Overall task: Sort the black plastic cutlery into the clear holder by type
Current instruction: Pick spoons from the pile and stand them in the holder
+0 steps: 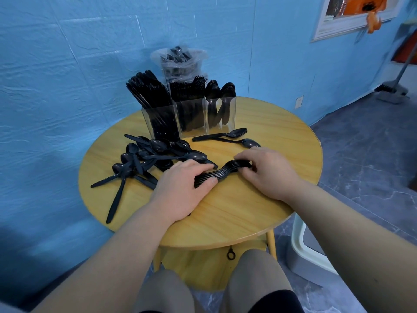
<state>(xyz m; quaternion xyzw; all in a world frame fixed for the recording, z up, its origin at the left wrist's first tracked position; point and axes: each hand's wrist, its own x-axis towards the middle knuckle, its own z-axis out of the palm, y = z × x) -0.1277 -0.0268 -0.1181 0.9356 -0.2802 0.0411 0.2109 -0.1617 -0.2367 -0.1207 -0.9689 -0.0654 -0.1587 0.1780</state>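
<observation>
From the head view, the clear holder [191, 118], above frame centre on the round table [237, 218], looks well filled: knives left, forks middle, spoons right. Left to sort: a loose heap of spoons [146, 161] left of centre and two single spoons [225, 137] just below the holder. At centre, the left hand [180, 190] and right hand [268, 175] each grip one end of a nested spoon stack [222, 172]. No readable writing or brands.
</observation>
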